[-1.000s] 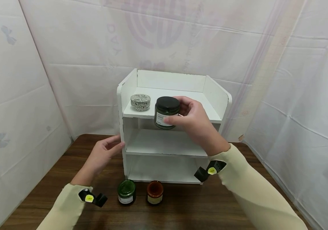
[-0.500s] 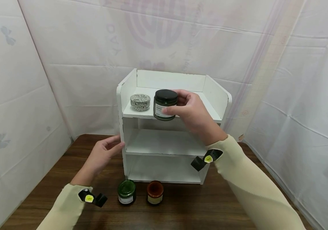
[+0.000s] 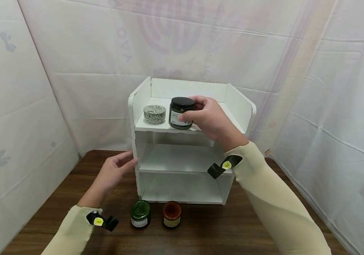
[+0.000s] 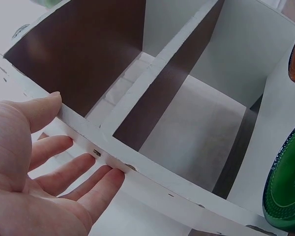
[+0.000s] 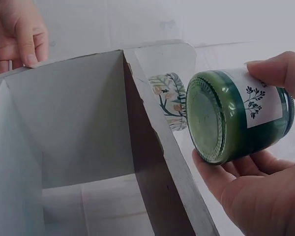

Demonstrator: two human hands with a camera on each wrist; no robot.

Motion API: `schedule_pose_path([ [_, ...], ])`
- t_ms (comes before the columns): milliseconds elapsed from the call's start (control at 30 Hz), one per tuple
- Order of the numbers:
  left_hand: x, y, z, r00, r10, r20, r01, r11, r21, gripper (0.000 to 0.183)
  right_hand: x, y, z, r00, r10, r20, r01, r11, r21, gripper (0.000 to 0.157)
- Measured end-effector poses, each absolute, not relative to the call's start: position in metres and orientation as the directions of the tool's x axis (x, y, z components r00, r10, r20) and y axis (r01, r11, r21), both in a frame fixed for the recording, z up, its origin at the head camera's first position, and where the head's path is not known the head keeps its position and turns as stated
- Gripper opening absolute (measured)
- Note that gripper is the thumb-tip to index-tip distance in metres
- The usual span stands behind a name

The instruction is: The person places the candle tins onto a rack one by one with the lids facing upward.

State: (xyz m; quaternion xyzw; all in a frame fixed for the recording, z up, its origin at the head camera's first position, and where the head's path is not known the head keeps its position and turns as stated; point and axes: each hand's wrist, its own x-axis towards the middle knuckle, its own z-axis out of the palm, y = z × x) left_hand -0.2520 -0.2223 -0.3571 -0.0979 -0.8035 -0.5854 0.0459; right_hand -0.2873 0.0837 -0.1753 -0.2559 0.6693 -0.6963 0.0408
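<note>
One green jar (image 3: 176,114) gripped by right hand (image 3: 212,118); left hand (image 3: 112,173), fingers extended, touches white shelf (image 3: 182,156).

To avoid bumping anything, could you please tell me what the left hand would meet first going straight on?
Probably the shelf unit's left side panel; the left hand seems to touch its front edge, though exact contact is unclear.

You wear pale cream-yellow fitted long sleeves (image 3: 272,202), finely ribbed; black angular wrist cameras (image 3: 110,223) at both cuffs (image 3: 245,148), each with a yellow sticker (image 3: 226,165), small dark print.
</note>
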Motion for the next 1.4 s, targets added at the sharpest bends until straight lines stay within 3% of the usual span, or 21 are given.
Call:
schedule_pose_path([
  [267,-0.251,-0.223,-0.357,-0.978,0.100,0.182,0.205,0.302,0.931,0.064,-0.294,0.082,-0.173,-0.864,-0.409,0.294,-0.246,-0.167,-0.955,0.048],
  [1033,-0.250,-0.223,-0.356,-0.976,0.110,0.190,0.215,0.305,0.928,0.063,-0.315,0.074,-0.168,-0.899,-0.375,0.225,-0.188,-0.133,-0.973,0.050],
  [1400,-0.249,-0.222,-0.356,-0.974,0.114,0.197,0.223,0.294,0.929,0.062,-0.322,0.074,-0.169,-0.902,-0.395,0.175,-0.140,-0.115,-0.983,0.037],
])
